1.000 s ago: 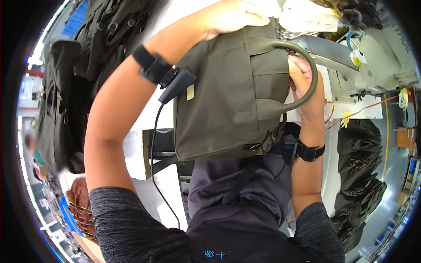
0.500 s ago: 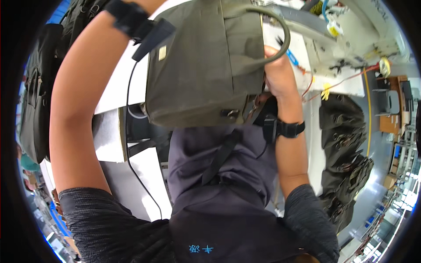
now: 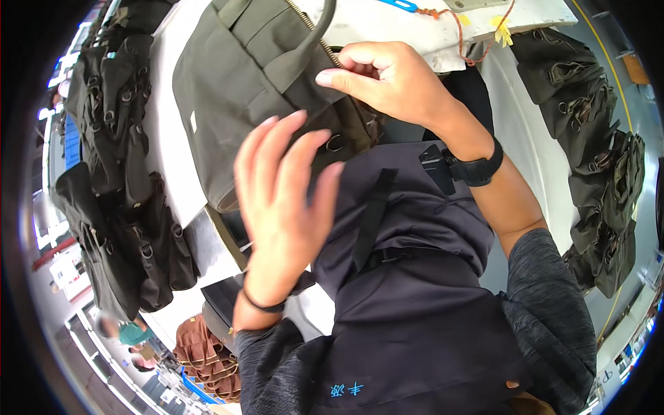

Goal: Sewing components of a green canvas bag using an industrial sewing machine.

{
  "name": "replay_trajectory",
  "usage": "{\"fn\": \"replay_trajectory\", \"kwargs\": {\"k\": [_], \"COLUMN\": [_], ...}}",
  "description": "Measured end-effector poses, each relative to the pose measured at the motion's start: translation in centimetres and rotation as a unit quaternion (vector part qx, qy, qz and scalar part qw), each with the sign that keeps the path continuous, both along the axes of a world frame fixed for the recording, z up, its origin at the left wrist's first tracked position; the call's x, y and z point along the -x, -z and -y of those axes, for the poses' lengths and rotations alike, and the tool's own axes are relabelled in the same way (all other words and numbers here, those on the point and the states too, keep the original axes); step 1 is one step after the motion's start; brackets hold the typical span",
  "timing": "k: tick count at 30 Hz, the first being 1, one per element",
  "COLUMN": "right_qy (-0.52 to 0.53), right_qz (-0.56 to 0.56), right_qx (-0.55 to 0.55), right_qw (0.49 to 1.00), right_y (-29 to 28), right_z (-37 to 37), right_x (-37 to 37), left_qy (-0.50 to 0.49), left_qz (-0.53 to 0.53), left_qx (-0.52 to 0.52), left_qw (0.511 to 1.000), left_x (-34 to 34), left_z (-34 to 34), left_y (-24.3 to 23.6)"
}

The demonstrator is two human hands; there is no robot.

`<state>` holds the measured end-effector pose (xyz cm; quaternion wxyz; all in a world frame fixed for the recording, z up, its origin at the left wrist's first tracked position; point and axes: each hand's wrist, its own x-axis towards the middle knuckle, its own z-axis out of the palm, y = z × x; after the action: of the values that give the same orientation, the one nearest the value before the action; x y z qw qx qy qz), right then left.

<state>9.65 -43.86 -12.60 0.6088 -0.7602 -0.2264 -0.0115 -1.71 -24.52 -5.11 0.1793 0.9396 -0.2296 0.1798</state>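
Note:
A dark olive fabric bag (image 3: 242,97) lies tilted on the white table, its rounded handle (image 3: 319,34) at the top. Along its right opening runs a brass-toothed zipper (image 3: 311,24). My right hand (image 3: 398,76) has curled fingers and a thumb closed at this zippered edge; part of the grip is hidden. Over the bag's lower front, my left hand (image 3: 283,180) is spread open with nothing in it, slightly blurred. A metal D-ring (image 3: 335,143) shows near the bag's lower right corner.
Dark bags hang or lie piled at the left (image 3: 111,117) and at the right (image 3: 595,138). A blue plastic tool (image 3: 399,5) on a red cord (image 3: 460,34) lies on the white table (image 3: 366,28). Brown bags (image 3: 200,353) and a person in green (image 3: 133,333) are at lower left.
My left hand has come back from beyond the bag's far left to over its front. The bag has tilted and shifted left, and the view has swung. My right hand stays at its right edge.

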Motion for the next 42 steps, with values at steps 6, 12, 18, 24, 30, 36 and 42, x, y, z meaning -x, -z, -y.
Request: {"fn": "replay_trajectory", "kwargs": {"k": [6,12,18,24,30,36,42], "right_qy": [0.010,-0.025,-0.005,-0.023,-0.010,-0.025,-0.020], "right_qz": [-0.291,-0.375,-0.352,-0.247,-0.367,-0.391,-0.338], "right_qx": [-0.188,-0.361,-0.319,-0.225,-0.287,-0.292,-0.308], "right_qw": [0.938,0.854,0.880,0.942,0.885,0.872,0.889], "right_y": [-3.1,-3.1,-2.8,-2.5,-3.6,-3.4,-2.2], "right_z": [-1.9,-2.2,-2.3,-1.7,-1.7,-1.4,-1.7], "right_x": [2.3,3.2,3.4,4.1,4.3,4.2,4.3], "left_qy": [-0.129,-0.064,-0.049,-0.033,-0.024,-0.009,0.004], "left_qz": [0.144,0.242,0.253,0.253,0.276,0.259,0.255], "left_qx": [0.013,0.047,0.033,0.026,0.017,0.010,0.027], "left_qw": [0.981,0.967,0.966,0.967,0.961,0.966,0.966], "left_x": [-3.1,-4.7,-4.8,-5.0,-5.2,-5.7,-5.8], "left_z": [2.5,1.3,0.7,0.6,0.5,0.3,0.3], "left_y": [4.0,3.1,3.2,3.4,3.8,3.9,3.9]}}
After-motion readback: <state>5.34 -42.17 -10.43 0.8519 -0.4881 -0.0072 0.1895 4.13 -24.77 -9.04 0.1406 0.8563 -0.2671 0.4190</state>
